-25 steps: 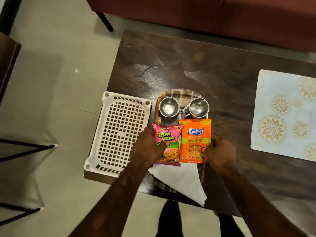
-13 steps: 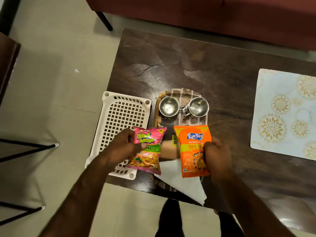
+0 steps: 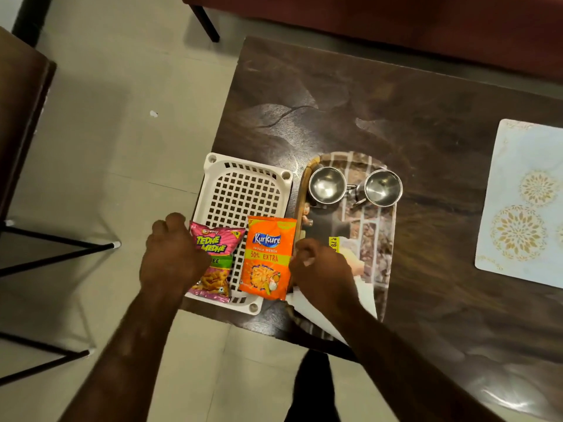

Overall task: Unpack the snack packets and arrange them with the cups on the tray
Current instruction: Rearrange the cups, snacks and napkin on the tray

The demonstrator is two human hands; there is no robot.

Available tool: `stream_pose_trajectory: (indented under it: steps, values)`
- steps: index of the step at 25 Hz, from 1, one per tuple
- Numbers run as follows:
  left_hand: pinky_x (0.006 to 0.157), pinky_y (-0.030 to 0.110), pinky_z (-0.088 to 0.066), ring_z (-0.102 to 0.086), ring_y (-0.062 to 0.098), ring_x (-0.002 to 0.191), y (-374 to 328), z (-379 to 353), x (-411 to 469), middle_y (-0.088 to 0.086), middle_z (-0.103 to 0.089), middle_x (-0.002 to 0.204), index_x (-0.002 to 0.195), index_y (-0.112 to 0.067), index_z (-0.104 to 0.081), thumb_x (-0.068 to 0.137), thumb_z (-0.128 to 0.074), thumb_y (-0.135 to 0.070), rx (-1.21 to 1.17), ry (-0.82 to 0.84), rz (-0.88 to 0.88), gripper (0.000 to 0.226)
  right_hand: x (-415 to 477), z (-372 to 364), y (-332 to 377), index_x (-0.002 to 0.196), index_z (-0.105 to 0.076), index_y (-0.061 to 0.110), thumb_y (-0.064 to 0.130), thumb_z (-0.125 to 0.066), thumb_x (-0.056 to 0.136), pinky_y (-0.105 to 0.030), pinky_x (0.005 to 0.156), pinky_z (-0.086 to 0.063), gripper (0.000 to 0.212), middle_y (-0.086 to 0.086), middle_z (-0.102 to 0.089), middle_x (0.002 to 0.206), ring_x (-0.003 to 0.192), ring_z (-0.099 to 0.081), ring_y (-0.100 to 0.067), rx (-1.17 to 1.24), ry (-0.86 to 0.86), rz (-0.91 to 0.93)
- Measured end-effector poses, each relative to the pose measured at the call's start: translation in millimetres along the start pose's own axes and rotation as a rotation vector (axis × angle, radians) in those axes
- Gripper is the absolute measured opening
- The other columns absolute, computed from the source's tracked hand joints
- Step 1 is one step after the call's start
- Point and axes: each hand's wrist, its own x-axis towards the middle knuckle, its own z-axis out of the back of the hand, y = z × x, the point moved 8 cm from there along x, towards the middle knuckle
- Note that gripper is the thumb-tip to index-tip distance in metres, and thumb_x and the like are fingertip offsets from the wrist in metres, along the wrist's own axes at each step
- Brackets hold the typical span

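Observation:
My left hand [image 3: 170, 257] grips the left edge of a pink snack packet [image 3: 217, 260], held over the white lattice basket [image 3: 243, 190]. The right edge of an orange Kurkure packet [image 3: 268, 257] is gripped by my right hand [image 3: 320, 269], over the basket's right side. To the right lies the patterned oval tray [image 3: 380, 239]. Two steel cups [image 3: 327, 185] [image 3: 382, 187] stand side by side at its far end. A white paper napkin [image 3: 362, 287] lies on the tray's near end, partly under my right hand.
The dark wooden table [image 3: 396, 111] has its left edge just beside the basket, which overhangs it. A pale floral placemat [image 3: 524, 202] lies at the right. A dark red sofa [image 3: 396, 19] stands beyond the table. Black metal legs [image 3: 61, 257] cross the tiled floor at the left.
Both hands have lifted the two packets off the tray and carried them left, over the white basket. The cups and napkin stayed in place.

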Motion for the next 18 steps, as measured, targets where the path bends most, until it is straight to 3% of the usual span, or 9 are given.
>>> stream_pose_trajectory:
  steps: [1,3,4,6,8,11,14,18]
  values:
    - [0.088,0.053,-0.050,-0.054,0.043,0.110,-17.3,7.0,-5.7,0.021,-0.052,0.122,0.132,-0.005,-0.046,0.073,-0.073,-0.005,-0.004,-0.089,-0.098,0.065,-3.8,19.0,-1.8,0.110,-0.072,0.029,0.031,-0.051,0.089,-0.025,0.073,-0.046,0.029,0.017,-0.063,0.092,0.086,-0.061,-0.011,-0.044,-0.126,0.026]
    - [0.091,0.049,-0.050,-0.054,0.036,0.113,-60.5,4.8,-17.0,0.015,-0.052,0.124,0.132,-0.008,-0.049,0.076,-0.073,-0.009,-0.116,-0.094,-0.275,0.061,-11.2,64.0,-1.0,0.111,-0.070,0.030,0.035,-0.050,0.086,-0.016,0.066,-0.038,0.032,0.019,-0.057,0.097,0.087,-0.059,-0.010,-0.050,-0.361,0.096]
    - [0.095,0.046,-0.049,-0.053,0.033,0.117,-85.0,-3.4,-20.8,0.013,-0.052,0.127,0.133,-0.010,-0.048,0.078,-0.074,-0.014,-0.165,-0.042,-0.356,0.061,-11.7,86.9,-2.2,0.113,-0.069,0.029,0.032,-0.053,0.087,-0.013,0.067,-0.037,0.030,0.016,-0.056,0.102,0.091,-0.061,-0.013,-0.040,-0.463,0.115]
    - [0.099,0.045,-0.047,-0.050,0.031,0.123,-135.8,-21.6,-25.5,0.010,-0.049,0.133,0.139,-0.014,-0.044,0.079,-0.076,-0.026,-0.184,0.026,-0.495,0.069,-2.3,126.8,-8.0,0.127,-0.063,0.023,0.021,-0.068,0.086,-0.020,0.081,-0.043,0.042,0.005,-0.057,0.117,0.110,-0.062,-0.023,-0.027,-0.575,0.095]
    - [0.096,0.045,-0.049,-0.050,0.030,0.123,-183.0,-34.9,-23.5,0.008,-0.046,0.134,0.145,-0.019,-0.039,0.075,-0.077,-0.040,-0.142,0.007,-0.588,0.082,17.8,155.5,-9.6,0.146,-0.051,0.020,0.018,-0.078,0.082,-0.029,0.099,-0.039,0.070,-0.007,-0.052,0.138,0.133,-0.051,-0.030,-0.063,-0.556,0.058]
    - [0.091,0.047,-0.051,-0.048,0.032,0.124,-227.6,-54.9,-14.5,0.009,-0.043,0.136,0.147,-0.026,-0.033,0.071,-0.075,-0.054,0.064,-0.023,-0.615,0.091,47.1,161.1,0.6,0.160,-0.033,0.027,0.021,-0.082,0.077,-0.040,0.103,-0.043,0.096,-0.010,-0.041,0.152,0.143,-0.042,-0.035,-0.236,-0.413,0.038]
    - [0.088,0.046,-0.049,-0.047,0.033,0.125,-240.8,-65.9,-7.8,0.011,-0.041,0.138,0.143,-0.025,-0.037,0.078,-0.074,-0.049,0.204,-0.028,-0.588,0.079,66.3,147.3,4.9,0.157,-0.036,0.030,0.027,-0.083,0.080,-0.049,0.100,-0.051,0.091,-0.010,-0.042,0.150,0.139,-0.044,-0.036,-0.397,-0.314,0.038]
    - [0.086,0.046,-0.052,-0.045,0.032,0.127,-233.7,-58.4,-6.9,0.008,-0.040,0.140,0.143,-0.028,-0.041,0.084,-0.072,-0.025,0.152,0.017,-0.633,0.067,68.7,146.5,4.6,0.153,-0.046,0.030,0.028,-0.084,0.083,-0.044,0.100,-0.051,0.080,-0.010,-0.049,0.146,0.134,-0.050,-0.037,-0.347,-0.367,0.093]
